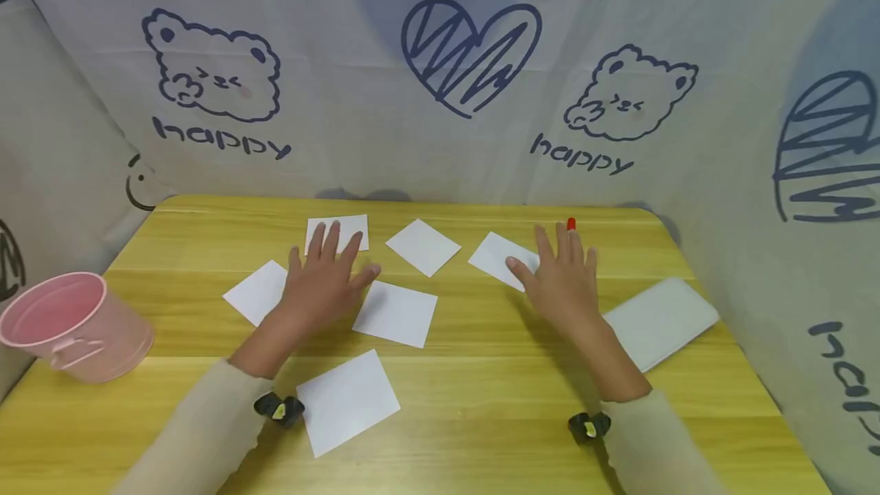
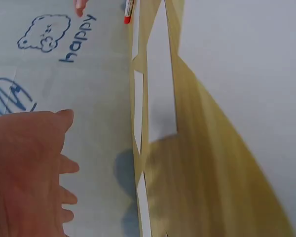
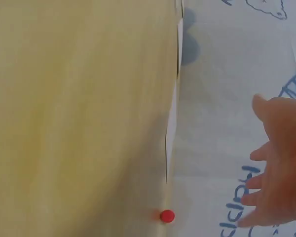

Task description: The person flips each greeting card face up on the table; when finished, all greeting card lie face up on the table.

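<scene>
Several white paper cards lie scattered on a yellow wooden table (image 1: 481, 403). My left hand (image 1: 328, 262) is spread flat, palm down, between a left card (image 1: 256, 292) and a middle card (image 1: 396, 313). Its fingertips reach over a back card (image 1: 354, 228). My right hand (image 1: 558, 260) is also flat with straight fingers, and its thumb lies at the edge of another card (image 1: 491, 253). Neither hand holds anything. In the wrist views each hand, left (image 2: 29, 168) and right (image 3: 281, 173), shows open fingers beside the table seen edge-on.
A pink bucket (image 1: 69, 323) stands at the table's left edge. A red-capped pen (image 1: 571, 224) lies at the back right, beyond my right fingertips. A flat white slab (image 1: 660, 319) sits at the right. A printed cloth screen (image 1: 440, 98) walls in the table.
</scene>
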Demonstrator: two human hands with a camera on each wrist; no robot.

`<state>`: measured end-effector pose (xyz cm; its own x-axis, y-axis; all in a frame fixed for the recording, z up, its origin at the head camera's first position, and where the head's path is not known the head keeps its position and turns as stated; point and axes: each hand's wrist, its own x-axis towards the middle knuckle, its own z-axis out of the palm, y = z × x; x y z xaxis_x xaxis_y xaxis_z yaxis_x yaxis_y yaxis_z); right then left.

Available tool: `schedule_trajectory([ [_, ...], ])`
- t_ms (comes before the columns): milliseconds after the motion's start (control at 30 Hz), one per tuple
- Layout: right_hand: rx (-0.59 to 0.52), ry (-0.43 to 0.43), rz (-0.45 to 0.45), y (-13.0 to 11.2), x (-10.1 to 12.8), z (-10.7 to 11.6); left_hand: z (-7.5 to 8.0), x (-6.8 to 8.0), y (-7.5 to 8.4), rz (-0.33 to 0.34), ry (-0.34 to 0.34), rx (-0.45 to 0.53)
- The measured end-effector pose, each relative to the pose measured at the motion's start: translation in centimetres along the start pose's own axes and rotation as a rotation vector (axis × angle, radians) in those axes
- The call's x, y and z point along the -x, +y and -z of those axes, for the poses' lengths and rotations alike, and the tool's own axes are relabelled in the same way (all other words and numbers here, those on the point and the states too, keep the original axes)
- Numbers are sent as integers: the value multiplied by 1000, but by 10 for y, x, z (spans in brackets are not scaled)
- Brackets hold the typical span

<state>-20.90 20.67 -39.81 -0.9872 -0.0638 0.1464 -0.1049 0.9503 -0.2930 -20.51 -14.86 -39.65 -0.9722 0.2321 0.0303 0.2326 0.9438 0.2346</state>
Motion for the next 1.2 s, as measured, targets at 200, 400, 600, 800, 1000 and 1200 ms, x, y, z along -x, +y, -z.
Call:
schedule_trajectory([
  [200,-259,-108,-19,21,-22,9,-5,-47,30,-184,-32,37],
  [400,-331,-220,7,42,-43,6,-13,-94,63,-315,-127,232],
  [600,-304,-264,51,51,-59,-3,-28,-136,89,-381,-218,336],
  [800,-211,-276,63,62,-68,-13,-43,-163,105,-361,-284,410],
  [1000,-110,-309,37,60,-73,-21,-55,-182,105,-311,-302,431],
  [1200,-27,-298,1,57,-74,-24,-63,-197,111,-331,-361,435],
])
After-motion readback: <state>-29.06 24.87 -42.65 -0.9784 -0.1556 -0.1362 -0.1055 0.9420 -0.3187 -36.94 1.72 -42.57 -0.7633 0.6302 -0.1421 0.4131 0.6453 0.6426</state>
